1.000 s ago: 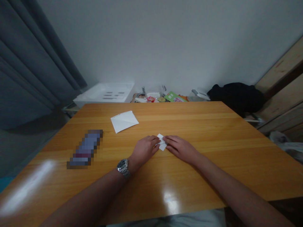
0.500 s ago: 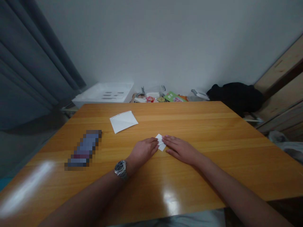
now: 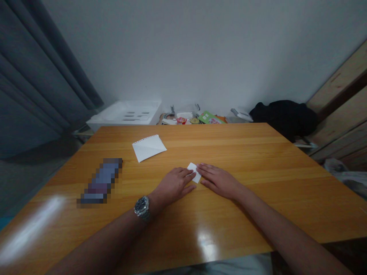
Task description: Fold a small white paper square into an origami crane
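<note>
A small folded piece of white paper (image 3: 196, 177) lies flat on the wooden table (image 3: 229, 145), between my two hands. My left hand (image 3: 176, 184), with a metal watch (image 3: 142, 207) on its wrist, rests its stretched fingertips on the paper's left side; its thumb is spread away toward the near corner. From the right, my right hand (image 3: 219, 180) lies flat with its fingers over the paper's right edge and its thumb on or just above the table. The fingers of both hands cover parts of the paper.
A larger white sheet (image 3: 149, 148) with a perforated edge lies farther back on the left. Nearer, a blurred-out dark flat object (image 3: 101, 181) rests on the table. Behind the table's far edge are a white tray (image 3: 126, 114), a green packet (image 3: 210, 117) and a black cloth heap (image 3: 283, 116).
My left hand's fingers have straightened and reached farther right over the paper, and its thumb has moved out from the fingers. My right hand has stayed in place.
</note>
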The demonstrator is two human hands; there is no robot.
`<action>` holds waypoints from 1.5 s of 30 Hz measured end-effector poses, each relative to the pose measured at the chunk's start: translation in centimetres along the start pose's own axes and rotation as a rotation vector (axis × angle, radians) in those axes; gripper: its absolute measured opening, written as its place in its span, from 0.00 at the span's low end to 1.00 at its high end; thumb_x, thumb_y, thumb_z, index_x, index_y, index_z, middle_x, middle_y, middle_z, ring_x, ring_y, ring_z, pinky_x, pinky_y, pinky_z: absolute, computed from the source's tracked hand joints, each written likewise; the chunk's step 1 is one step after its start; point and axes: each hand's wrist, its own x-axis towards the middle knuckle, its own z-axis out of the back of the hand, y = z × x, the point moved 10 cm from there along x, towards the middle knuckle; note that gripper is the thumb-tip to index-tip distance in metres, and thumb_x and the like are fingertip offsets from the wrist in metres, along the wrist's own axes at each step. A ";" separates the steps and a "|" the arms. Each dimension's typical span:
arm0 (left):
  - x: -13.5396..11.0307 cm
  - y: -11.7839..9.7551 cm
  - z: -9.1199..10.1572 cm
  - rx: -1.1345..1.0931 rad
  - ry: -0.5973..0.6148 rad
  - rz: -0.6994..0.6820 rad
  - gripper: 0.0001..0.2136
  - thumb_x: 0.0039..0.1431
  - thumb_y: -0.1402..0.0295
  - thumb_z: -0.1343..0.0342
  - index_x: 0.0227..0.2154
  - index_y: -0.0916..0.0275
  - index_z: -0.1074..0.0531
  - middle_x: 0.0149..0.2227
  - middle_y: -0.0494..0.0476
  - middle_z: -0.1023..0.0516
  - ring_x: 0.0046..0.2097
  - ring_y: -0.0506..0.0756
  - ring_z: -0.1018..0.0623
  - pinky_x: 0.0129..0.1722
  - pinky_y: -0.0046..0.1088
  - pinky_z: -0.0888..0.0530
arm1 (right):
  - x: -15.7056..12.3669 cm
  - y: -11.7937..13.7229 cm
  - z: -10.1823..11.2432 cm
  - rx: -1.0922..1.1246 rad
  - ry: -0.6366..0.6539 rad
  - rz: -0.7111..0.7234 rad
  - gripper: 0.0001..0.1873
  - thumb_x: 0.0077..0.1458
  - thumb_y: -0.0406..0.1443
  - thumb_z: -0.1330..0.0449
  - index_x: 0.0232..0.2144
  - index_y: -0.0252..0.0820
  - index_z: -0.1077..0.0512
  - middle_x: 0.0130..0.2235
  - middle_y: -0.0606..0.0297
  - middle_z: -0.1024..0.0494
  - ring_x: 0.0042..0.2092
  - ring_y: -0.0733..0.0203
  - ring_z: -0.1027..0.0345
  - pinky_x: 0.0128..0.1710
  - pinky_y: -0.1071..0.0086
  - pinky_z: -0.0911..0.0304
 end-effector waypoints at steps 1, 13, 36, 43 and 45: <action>0.0 -0.2 0.1 -0.006 0.001 0.004 0.21 0.68 0.56 0.49 0.57 0.63 0.30 0.53 0.64 0.23 0.53 0.62 0.25 0.55 0.43 0.28 | -0.1 -0.2 0.2 -0.011 -0.013 -0.003 0.28 0.69 0.44 0.50 0.67 0.43 0.40 0.67 0.54 0.39 0.68 0.51 0.46 0.67 0.51 0.46; -0.1 -1.5 -0.2 -0.060 0.061 -0.044 0.24 0.68 0.54 0.49 0.59 0.64 0.32 0.56 0.66 0.27 0.57 0.63 0.28 0.59 0.44 0.32 | -0.4 -2.1 0.4 -0.010 -0.028 -0.048 0.28 0.69 0.44 0.51 0.67 0.41 0.42 0.68 0.53 0.41 0.70 0.50 0.49 0.68 0.49 0.48; 0.0 -2.0 -0.9 -0.057 0.081 -0.045 0.23 0.69 0.56 0.50 0.59 0.65 0.33 0.57 0.66 0.27 0.57 0.63 0.27 0.57 0.40 0.28 | -0.6 -2.6 1.2 -0.026 -0.083 -0.070 0.23 0.69 0.42 0.48 0.62 0.46 0.33 0.66 0.54 0.36 0.66 0.49 0.40 0.64 0.48 0.41; -0.1 -1.8 -1.0 -0.073 0.086 -0.034 0.21 0.70 0.57 0.52 0.59 0.64 0.34 0.57 0.65 0.28 0.57 0.62 0.26 0.57 0.39 0.27 | -0.6 -2.5 1.5 -0.014 -0.104 -0.053 0.22 0.68 0.40 0.48 0.62 0.45 0.33 0.65 0.54 0.33 0.65 0.50 0.38 0.64 0.50 0.40; -0.1 -1.7 -0.9 -0.084 0.077 -0.028 0.21 0.70 0.57 0.52 0.59 0.63 0.34 0.57 0.65 0.28 0.57 0.61 0.26 0.56 0.39 0.27 | -0.6 -2.4 1.4 -0.014 -0.095 -0.039 0.22 0.68 0.41 0.47 0.61 0.47 0.32 0.65 0.55 0.35 0.65 0.50 0.39 0.63 0.50 0.39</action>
